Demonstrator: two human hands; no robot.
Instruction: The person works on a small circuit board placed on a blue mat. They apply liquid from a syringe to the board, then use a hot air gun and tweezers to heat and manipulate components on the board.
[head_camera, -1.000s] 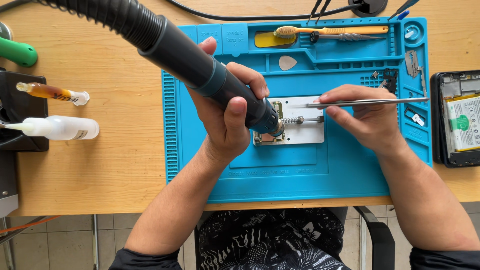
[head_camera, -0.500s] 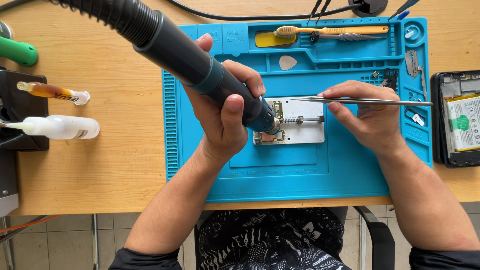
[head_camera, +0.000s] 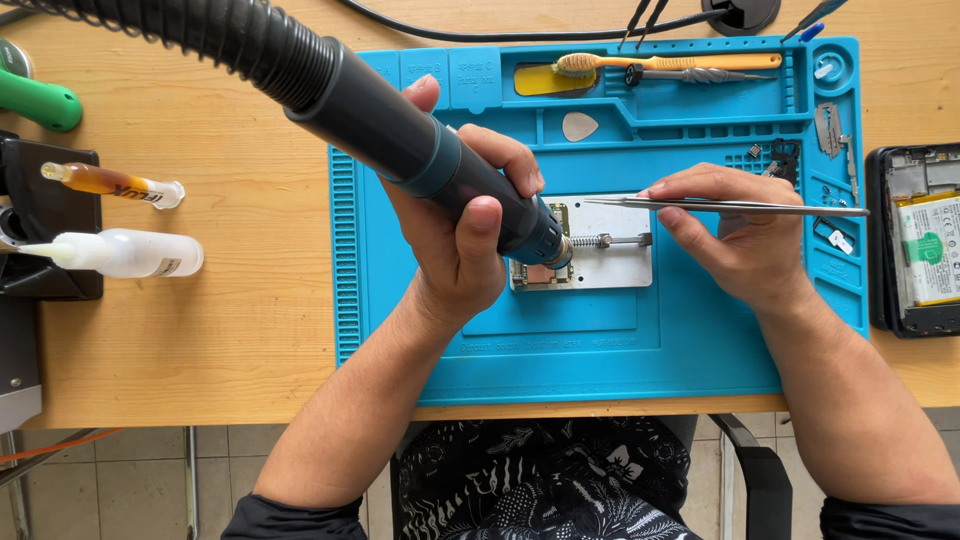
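Hot-air rework on clamped board
Left hand (head_camera: 465, 235) grips dark ribbed-hose hot-air wand (head_camera: 420, 150), nozzle on small green circuit board (head_camera: 545, 265); right hand (head_camera: 745, 235) pinches slim steel tweezers (head_camera: 720, 206), long axis horizontal, tips probably just right of the nozzle.

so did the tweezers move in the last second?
Yes, slightly. The tweezers in the right hand rose toward the far edge of the blue mat, tips now above the metal holder's screw.

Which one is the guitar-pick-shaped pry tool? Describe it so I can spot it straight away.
Start at the blue mat on the wooden desk. In its upper part, just below the yellow-handled brush, lies the pick, alone in a shallow recess. It is small, pale grey and a rounded triangle, while the tools around it are long and thin.
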